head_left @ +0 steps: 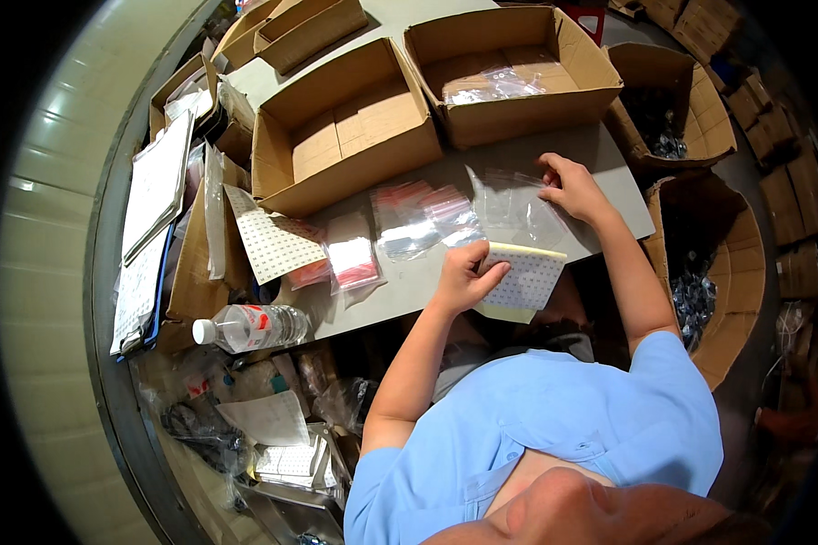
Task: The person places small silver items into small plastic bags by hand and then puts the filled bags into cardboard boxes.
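My left hand (464, 280) is closed on a sheet of small printed labels (529, 277), thumb on top, just over the table's near edge. My right hand (574, 188) has its fingers curled at the right side of some clear plastic bags (504, 204) lying flat on the table. Whatever its fingertips hold is too small to make out. Left of those bags lie zip bags with red strips (413, 218) and another stack of zip bags (350, 250). A second label sheet (268, 238) leans near the table's left side.
An open cardboard box (364, 168) and another box holding clear bags (518, 113) stand along the far side. A water bottle (262, 328) lies at the left near edge, beside clipboards (159, 186). Boxes of dark parts (723, 272) stand to the right.
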`<state>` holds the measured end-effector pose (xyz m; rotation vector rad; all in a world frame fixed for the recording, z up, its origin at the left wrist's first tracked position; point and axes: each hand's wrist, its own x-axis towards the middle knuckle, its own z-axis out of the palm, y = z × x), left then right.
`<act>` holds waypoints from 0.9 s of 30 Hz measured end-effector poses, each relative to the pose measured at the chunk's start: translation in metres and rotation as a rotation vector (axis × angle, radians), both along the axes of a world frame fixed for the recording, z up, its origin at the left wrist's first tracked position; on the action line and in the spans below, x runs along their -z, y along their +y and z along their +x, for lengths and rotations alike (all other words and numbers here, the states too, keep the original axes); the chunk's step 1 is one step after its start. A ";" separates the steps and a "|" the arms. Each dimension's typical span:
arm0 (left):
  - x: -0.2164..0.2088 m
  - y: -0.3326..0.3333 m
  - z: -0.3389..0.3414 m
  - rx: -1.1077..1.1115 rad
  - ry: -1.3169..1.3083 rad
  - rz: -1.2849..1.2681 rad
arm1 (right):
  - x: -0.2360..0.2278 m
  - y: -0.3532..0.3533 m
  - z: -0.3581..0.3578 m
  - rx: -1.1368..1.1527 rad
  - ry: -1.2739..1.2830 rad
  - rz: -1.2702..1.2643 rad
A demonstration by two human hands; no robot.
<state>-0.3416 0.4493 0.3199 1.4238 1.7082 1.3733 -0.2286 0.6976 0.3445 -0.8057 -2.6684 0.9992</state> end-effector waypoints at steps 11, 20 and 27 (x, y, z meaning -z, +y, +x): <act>0.005 0.003 0.001 -0.132 -0.182 0.053 | -0.044 -0.070 0.022 -0.430 0.191 -0.105; 0.012 0.002 -0.003 -0.027 -0.352 0.082 | -0.024 -0.066 0.053 -0.176 0.189 -0.675; 0.004 0.001 0.000 -0.072 -0.166 0.033 | -0.028 -0.074 0.057 -0.122 0.166 -0.514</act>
